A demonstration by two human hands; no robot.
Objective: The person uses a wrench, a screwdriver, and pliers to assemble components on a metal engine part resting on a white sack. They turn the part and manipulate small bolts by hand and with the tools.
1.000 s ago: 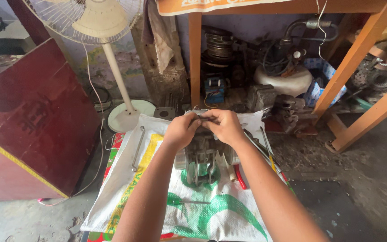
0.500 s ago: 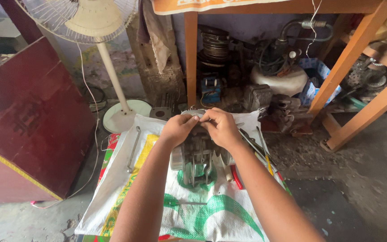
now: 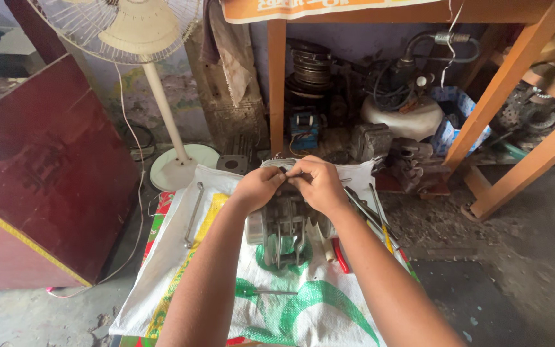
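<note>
A grey metal engine block [image 3: 284, 225] with long studs sticking toward me stands on a white woven sack [image 3: 181, 283] with green print. Both my hands meet at the block's far top edge. My left hand [image 3: 258, 187] and my right hand [image 3: 316, 183] pinch a small dark part between their fingertips; the part itself is mostly hidden by my fingers.
A long metal wrench [image 3: 193, 215] lies on the sack's left side, a green-handled screwdriver [image 3: 261, 292] near me, several tools [image 3: 370, 209] at the right. A pedestal fan [image 3: 162, 96], a dark red cabinet [image 3: 46, 167], an orange wooden table leg [image 3: 276, 83] and engine parts [image 3: 393, 109] stand behind.
My hands have stayed at the top of the engine block, with the fingers shifting slightly on the small part. The view has drifted a little.
</note>
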